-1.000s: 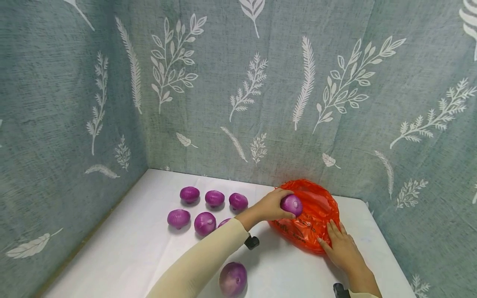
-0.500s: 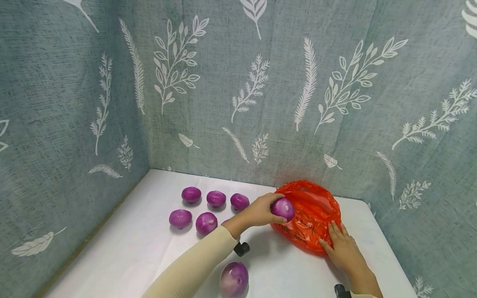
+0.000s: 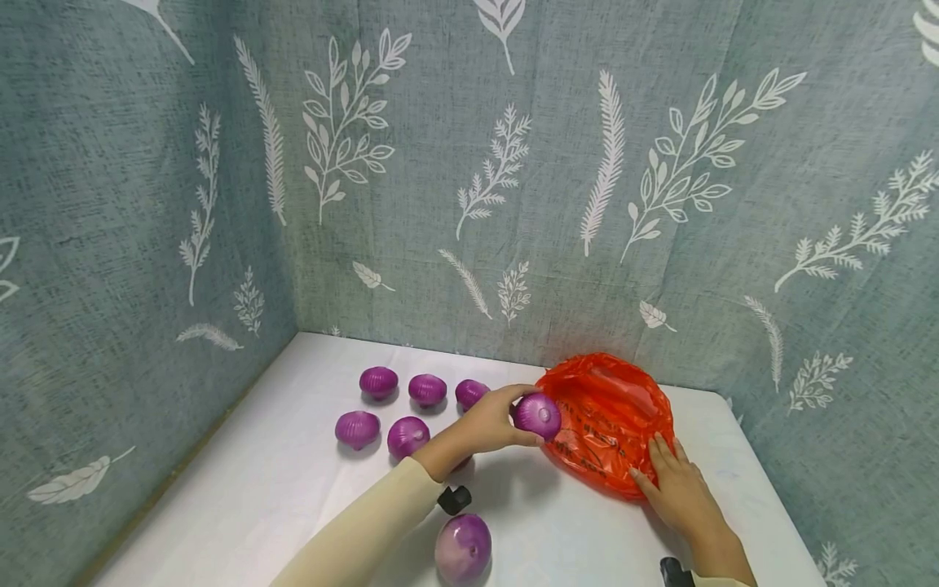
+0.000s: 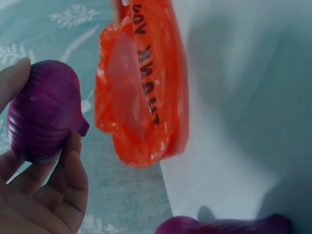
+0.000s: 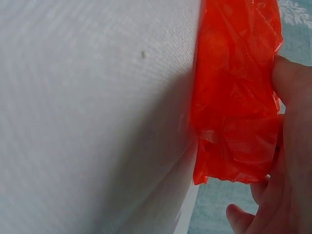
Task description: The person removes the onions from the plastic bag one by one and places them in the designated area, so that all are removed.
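Observation:
My left hand [image 3: 493, 421] grips a purple onion [image 3: 538, 414] just at the left rim of an orange plastic bag [image 3: 609, 424] that lies open on the white table [image 3: 257, 481]. In the left wrist view the onion [image 4: 44, 117] sits between my thumb and fingers [image 4: 73, 180], with the bag [image 4: 139, 92] beyond it. My right hand [image 3: 678, 489] rests flat on the bag's near right edge, fingers straight. In the right wrist view my right hand [image 5: 292, 161] touches the crumpled bag [image 5: 234, 97].
Several purple onions lie in two rows at the table's back left [image 3: 378, 381], [image 3: 407, 436]. A larger onion [image 3: 462, 548] sits near the front edge, under my left forearm. Leaf-patterned cloth walls [image 3: 513, 204] close off the left and back sides.
My left hand has carried the onion leftward, from over the bag's mouth to its left rim. The right hand stays on the bag's edge.

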`<state>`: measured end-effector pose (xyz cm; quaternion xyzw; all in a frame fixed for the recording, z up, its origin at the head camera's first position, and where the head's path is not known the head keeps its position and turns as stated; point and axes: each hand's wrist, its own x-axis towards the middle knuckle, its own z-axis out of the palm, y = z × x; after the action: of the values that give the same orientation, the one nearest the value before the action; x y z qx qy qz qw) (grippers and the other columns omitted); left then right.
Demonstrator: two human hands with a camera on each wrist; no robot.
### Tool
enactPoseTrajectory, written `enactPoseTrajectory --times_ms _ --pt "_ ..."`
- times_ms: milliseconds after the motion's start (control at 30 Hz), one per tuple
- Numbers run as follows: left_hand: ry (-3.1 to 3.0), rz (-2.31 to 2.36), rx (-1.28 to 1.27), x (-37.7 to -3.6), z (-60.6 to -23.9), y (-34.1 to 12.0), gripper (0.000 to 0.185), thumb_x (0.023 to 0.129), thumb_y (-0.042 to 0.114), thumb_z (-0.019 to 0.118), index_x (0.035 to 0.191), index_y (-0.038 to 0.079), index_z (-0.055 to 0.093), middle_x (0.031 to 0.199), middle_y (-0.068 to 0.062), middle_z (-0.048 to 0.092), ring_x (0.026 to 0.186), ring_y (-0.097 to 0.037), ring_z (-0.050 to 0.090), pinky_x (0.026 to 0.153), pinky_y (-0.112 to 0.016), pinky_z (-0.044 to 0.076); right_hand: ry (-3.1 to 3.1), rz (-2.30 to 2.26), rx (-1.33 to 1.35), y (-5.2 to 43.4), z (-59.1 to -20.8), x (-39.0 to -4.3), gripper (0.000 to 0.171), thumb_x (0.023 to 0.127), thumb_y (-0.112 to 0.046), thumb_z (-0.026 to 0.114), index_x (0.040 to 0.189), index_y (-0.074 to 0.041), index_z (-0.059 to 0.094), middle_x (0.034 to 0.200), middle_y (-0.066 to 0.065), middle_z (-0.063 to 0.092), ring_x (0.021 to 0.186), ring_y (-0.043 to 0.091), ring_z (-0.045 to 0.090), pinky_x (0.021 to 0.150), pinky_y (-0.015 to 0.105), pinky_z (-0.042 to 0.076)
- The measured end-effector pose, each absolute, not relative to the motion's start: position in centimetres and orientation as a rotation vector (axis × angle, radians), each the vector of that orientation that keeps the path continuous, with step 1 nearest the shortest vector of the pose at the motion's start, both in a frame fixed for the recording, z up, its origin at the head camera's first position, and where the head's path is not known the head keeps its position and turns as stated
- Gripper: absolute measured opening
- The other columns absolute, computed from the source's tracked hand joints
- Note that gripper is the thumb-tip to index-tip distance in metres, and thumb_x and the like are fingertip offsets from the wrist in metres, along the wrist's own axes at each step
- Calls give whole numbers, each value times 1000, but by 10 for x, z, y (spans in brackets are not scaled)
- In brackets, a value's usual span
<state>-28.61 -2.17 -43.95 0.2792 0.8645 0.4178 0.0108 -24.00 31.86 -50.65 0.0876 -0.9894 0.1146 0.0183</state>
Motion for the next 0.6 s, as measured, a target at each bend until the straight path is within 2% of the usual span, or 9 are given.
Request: enactPoseTrajectory --times_ms 400,600 --pt "2748 1299 845 -273 -439 -43 79 72 39 85 140 17 51 124 4 61 99 -13 57 82 -29 51 -3105 375 231 318 -506 -241 86 95 -54 52 145 13 29 150 33 23 138 53 12 104 70 17" --pt "2748 1309 791 -270 -441 -52 83 70 42 87 141 20 50 129 5 58 103 -15 57 85 -31 51 -3086 374 254 319 -506 -240 86 95 -55 50 144 14 31 150 33 24 137 54 13 104 71 18"
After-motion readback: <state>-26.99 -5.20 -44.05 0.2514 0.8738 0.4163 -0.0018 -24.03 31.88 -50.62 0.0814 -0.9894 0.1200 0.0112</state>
